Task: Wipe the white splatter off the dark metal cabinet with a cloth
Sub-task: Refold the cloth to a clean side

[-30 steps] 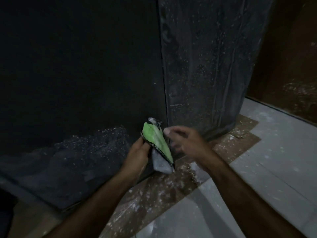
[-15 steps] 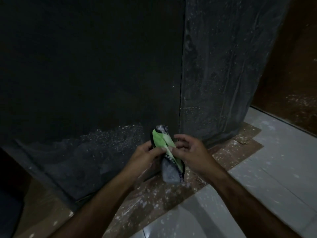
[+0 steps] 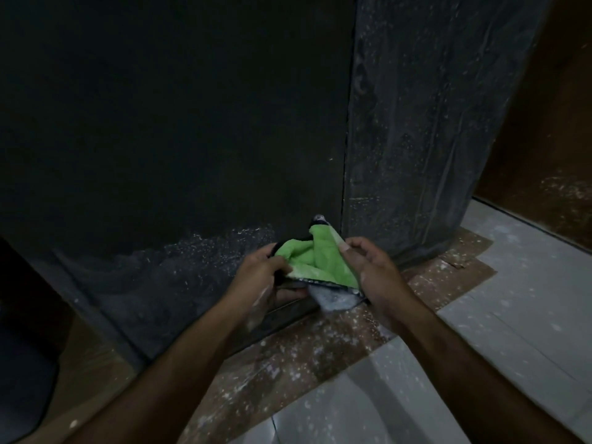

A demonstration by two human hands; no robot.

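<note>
Hands, left (image 3: pixel 260 271) and right (image 3: pixel 371 267), each pinched an edge of a green, black-trimmed microfibre cloth (image 3: pixel 312 259) just before the tall dark metal cabinet's (image 3: pixel 192 123) lower corner, where white splatter (image 3: pixel 205 248) speckled its base and side, apparently unwiped.

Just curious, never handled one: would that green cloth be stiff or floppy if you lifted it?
Probably floppy: the green cloth folds and sags between the left hand and right hand. Likely light, since only the fingers pinch it. Its fuzzy pile suggests it is not slippery.
</note>
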